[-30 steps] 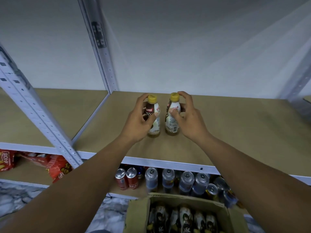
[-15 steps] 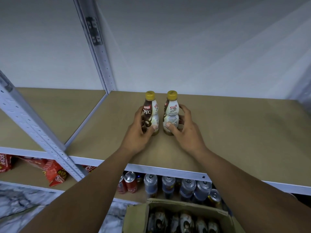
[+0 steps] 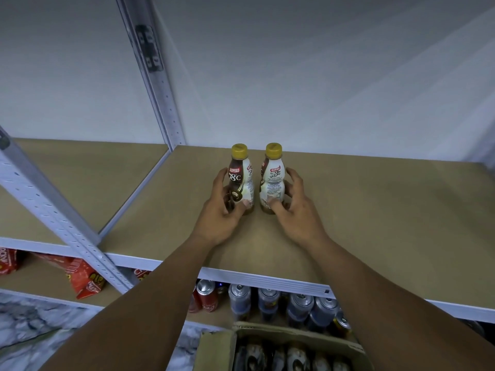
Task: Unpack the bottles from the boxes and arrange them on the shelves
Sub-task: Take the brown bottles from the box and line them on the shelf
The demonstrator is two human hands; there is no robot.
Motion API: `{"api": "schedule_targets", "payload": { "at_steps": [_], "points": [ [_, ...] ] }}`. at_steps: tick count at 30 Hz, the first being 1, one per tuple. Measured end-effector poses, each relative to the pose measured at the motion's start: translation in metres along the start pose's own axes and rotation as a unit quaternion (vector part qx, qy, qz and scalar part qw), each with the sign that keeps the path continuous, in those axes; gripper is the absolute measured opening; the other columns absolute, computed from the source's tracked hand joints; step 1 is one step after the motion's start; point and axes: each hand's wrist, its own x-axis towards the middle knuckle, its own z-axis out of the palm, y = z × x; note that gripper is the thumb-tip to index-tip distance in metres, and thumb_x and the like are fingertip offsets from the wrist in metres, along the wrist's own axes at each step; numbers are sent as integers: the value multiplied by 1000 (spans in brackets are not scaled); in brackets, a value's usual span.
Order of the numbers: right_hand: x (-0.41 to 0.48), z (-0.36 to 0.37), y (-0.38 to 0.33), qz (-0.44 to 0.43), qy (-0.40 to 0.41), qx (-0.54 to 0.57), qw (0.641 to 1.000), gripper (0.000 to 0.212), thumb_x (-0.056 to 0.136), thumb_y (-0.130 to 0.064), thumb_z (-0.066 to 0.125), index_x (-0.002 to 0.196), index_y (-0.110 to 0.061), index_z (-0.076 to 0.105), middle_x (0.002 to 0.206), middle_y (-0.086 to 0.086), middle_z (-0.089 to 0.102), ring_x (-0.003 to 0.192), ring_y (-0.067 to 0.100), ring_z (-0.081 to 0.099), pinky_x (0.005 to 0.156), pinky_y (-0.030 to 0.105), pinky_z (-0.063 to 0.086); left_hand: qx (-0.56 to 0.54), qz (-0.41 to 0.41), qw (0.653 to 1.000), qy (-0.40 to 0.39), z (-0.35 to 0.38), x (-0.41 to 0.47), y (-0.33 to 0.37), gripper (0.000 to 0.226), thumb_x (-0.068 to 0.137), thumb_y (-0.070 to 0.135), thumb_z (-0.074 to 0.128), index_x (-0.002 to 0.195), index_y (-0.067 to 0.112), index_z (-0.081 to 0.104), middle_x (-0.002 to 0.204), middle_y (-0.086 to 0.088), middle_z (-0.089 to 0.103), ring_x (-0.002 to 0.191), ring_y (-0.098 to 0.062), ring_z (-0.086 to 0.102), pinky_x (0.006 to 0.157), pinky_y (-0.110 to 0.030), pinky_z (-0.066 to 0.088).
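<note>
My left hand (image 3: 225,207) grips the left bottle (image 3: 241,178), my right hand (image 3: 297,210) the right bottle (image 3: 272,178). Both stand upright, caps up. Open shelf (image 3: 375,210) spreads beyond my right hand.

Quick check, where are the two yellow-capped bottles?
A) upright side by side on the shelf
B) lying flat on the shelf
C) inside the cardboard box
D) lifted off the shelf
A: left bottle and right bottle stand upright on the shelf, left hand and right hand curled round them.
</note>
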Motion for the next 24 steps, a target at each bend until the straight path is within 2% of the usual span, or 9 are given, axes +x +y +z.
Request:
{"api": "schedule_targets", "payload": {
  "at_steps": [5,8,12,14,18,20,24],
  "points": [
    [3,1,4,7,59,-13,998,77,84,-51,73,145,-41,27,127,-9,64,104,12,67,89,45,56,-2,3,1000,0,0,1,0,84,95,17,70,157,35,17,128,26,60,120,2,61,106,-27,48],
    [3,1,5,11,81,-21,996,79,81,-54,76,144,-40,30,116,-9,63,96,11,65,83,42,56,4,3,1000,1,0,0,-1,84,95,19,71,156,39,18,125,34,58,118,3,61,105,-26,48],
    [3,1,2,14,63,-6,998,85,84,-51,74,151,-39,23,131,-13,58,112,8,62,92,32,50,10,5,1000,9,1,2,-1,86,92,28,74,156,41,18,134,13,63,118,-4,63,105,-35,50],
    [4,-1,1,17,42,3,999,81,89,-41,70,153,-40,20,138,-13,57,117,10,60,98,35,49,24,6,1000,19,2,3,2,89,90,32,76,156,41,18,133,9,62,114,-9,65,101,-35,53],
    [5,-1,4,20,30,6,999,79,89,-29,68,151,-40,19,127,-12,65,107,13,63,93,37,51,26,1,999,20,4,2,5,97,87,36,79,159,39,13,127,17,60,110,-2,64,95,-27,53],
    [4,-1,2,9,42,14,999,78,86,-33,75,147,-39,26,117,-13,65,96,9,65,86,36,54,15,-6,1000,14,3,1,5,100,88,32,78,159,38,9,129,21,57,115,2,61,100,-26,50],
    [3,-1,2,1,59,28,998,78,77,-45,84,139,-43,35,106,-14,64,82,3,65,78,34,56,6,-13,1000,4,2,2,1,100,91,21,75,160,37,5,135,15,61,119,3,60,108,-32,47]
  ]
}}
